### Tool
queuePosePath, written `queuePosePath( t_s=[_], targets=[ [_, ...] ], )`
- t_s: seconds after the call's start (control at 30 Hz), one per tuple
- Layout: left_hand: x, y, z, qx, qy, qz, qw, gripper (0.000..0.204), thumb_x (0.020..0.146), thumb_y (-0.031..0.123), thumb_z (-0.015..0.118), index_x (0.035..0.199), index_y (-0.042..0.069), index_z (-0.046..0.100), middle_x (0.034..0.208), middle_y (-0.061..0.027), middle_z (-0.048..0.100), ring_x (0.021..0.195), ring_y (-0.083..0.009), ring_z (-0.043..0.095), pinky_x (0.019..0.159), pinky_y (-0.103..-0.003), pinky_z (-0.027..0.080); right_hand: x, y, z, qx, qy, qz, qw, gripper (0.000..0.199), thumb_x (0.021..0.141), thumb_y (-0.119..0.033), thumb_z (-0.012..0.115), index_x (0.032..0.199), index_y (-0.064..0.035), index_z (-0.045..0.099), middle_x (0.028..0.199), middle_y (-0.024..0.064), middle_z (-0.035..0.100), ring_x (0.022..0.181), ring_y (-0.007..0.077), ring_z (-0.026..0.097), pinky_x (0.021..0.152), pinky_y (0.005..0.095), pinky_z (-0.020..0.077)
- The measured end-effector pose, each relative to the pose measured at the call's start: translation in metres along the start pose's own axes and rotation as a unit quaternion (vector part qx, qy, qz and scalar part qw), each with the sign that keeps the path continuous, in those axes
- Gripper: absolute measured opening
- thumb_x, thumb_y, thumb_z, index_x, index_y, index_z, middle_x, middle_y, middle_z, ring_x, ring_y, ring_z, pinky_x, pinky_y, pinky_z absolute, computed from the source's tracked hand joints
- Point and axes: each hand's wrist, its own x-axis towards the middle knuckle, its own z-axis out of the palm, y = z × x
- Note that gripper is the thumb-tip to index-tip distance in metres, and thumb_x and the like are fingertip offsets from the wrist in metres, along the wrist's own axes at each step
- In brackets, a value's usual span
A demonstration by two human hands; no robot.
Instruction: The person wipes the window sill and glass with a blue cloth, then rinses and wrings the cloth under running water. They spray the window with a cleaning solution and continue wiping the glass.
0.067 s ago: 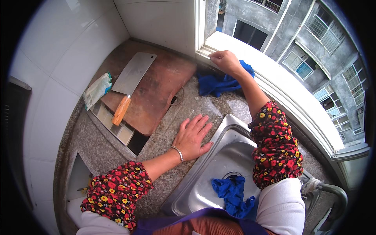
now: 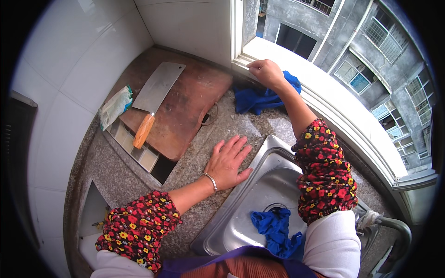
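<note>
We see two bare hands set well apart. The left hand (image 2: 228, 163) is stretched flat, palm down, with its fingers spread and its thumb pointing out to the side; it has hold of nothing and rests on the speckled grey-brown stone countertop (image 2: 197, 162). Its thumb tip reaches the rim of the rectangular stainless-steel sink (image 2: 232, 199), though we cannot tell whether it touches. A slim silver-coloured bangle (image 2: 212, 180) circles that wrist.

The right hand (image 2: 268, 74) is curled, its fingers bent inward and its fingertips at the inner edge of the white window frame (image 2: 338, 118). We cannot tell whether it pinches anything, because its own fingers hide the inside of the grip. Just below its wrist, partly behind the forearm, we find a crumpled bright-blue cloth (image 2: 255, 101) on the countertop against the window side.

A second crumpled blue cloth (image 2: 273, 227) lies in the sink, close beside the round drain and partly over it. To the left of the hands, we see a worn reddish-brown wooden chopping board (image 2: 185, 111). On it rests a broad steel cleaver (image 2: 157, 88), the end of its orange-brown wooden handle (image 2: 143, 132) reaching past the edge. A white-and-green plastic packet (image 2: 117, 105) lies beside the board.
</note>
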Motion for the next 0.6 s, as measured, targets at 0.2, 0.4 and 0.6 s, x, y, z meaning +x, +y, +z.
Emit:
queuePosePath(
  t_s=[0.2, 0.4, 0.6],
  targets=[
    [0.0, -0.002, -0.001, 0.008, -0.001, 0.0, 1.0, 0.057, 0.075, 0.037, 0.06, 0.123, 0.01, 0.048, 0.136, -0.0108, 0.037, 0.128, -0.0273, 0.03, 0.101, -0.048, 0.023, -0.011, -0.009, 0.006, -0.13, 0.077, -0.023, 0.988, 0.017, 0.079, -0.022, 0.055, 0.091, -0.0198, 0.068, 0.081, 0.0124, 0.064, 0.077, 0.0318, 0.061, 0.068, 0.0406, 0.0483],
    [0.001, -0.002, 0.001, 0.006, 0.008, 0.003, 1.0, 0.057, 0.075, 0.037, 0.059, 0.123, 0.01, 0.048, 0.136, -0.0109, 0.036, 0.127, -0.0271, 0.03, 0.102, -0.047, 0.022, -0.027, -0.014, 0.007, -0.03, 0.233, -0.002, 0.972, 0.02, 0.081, -0.023, 0.054, 0.097, -0.0202, 0.066, 0.077, 0.0125, 0.063, 0.073, 0.0325, 0.06, 0.065, 0.0417, 0.0468],
    [0.002, -0.001, 0.0, 0.006, 0.0, 0.001, 1.0, 0.057, 0.075, 0.037, 0.06, 0.123, 0.009, 0.047, 0.136, -0.0108, 0.036, 0.127, -0.0273, 0.03, 0.101, -0.048, 0.023, -0.016, -0.022, 0.006, 0.017, 0.071, 0.026, 0.997, 0.018, 0.079, -0.023, 0.057, 0.091, -0.0159, 0.069, 0.086, 0.0134, 0.065, 0.082, 0.0277, 0.063, 0.073, 0.035, 0.0479]
  ],
)
